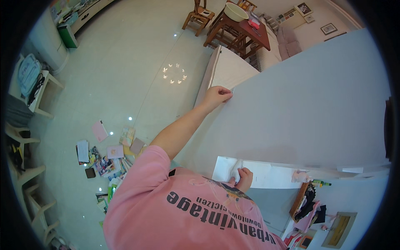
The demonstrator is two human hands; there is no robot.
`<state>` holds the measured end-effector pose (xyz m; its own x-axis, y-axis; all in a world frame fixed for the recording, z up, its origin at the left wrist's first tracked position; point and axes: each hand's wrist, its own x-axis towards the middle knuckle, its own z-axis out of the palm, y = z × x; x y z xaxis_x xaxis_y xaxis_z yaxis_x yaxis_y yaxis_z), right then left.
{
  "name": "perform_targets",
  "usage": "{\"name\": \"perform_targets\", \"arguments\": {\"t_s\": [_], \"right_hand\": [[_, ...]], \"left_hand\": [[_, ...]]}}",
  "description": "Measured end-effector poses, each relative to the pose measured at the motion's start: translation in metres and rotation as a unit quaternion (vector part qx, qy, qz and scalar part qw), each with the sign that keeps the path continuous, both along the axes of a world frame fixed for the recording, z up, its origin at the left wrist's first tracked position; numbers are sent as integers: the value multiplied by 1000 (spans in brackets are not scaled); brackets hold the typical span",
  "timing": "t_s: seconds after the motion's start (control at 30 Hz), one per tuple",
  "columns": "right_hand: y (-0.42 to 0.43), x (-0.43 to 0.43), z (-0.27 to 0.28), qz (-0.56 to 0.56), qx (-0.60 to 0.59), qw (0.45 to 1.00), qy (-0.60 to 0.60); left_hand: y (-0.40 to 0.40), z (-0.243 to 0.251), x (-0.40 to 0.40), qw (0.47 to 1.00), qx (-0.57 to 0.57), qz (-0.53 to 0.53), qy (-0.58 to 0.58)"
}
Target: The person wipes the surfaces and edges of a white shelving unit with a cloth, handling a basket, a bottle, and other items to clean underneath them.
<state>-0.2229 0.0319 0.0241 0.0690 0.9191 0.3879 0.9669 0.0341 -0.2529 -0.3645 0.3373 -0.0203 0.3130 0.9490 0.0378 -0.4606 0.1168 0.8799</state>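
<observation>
My left hand (219, 95) reaches out to the edge of a large pale flat panel (297, 109), thumb and fingers pinched together. A small pale piece (232, 90) shows at the fingertips; what it is cannot be made out. Close to my body, my right hand (243, 179) grips a crumpled white cloth or tissue (236, 170). That hand is over a white ledge (272, 178) along the panel's near side, partly hidden by my pink shirt (187, 212). Beyond my left hand stands a white board-like structure (232, 67).
Books and papers (114, 164) lie scattered on the glossy tiled floor (125, 62) to my left. White plastic chairs (31, 175) line the left side. A wooden table (247, 28) bearing a basin (236, 12) stands at the far end beside a wooden chair (198, 18).
</observation>
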Motion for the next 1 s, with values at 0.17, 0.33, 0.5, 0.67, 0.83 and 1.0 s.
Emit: {"name": "perform_targets", "arguments": {"t_s": [0.17,0.33,0.5,0.67,0.83,1.0], "right_hand": [[0,-1,4,-38,-43,998,7],[-3,2,-2,-45,-35,998,32],[-3,3,3,-81,-77,984,138],[-6,11,-7,-98,-78,981,148],[0,9,1,-229,-175,911,296],[-3,8,-9,-204,-87,906,360]], "left_hand": [[7,-1,0,998,28,-4,59],[13,16,-6,984,67,11,165],[18,31,-10,968,102,14,231],[13,36,-8,918,204,108,322],[15,36,-8,913,216,97,332],[28,21,-8,955,108,12,277]]}}
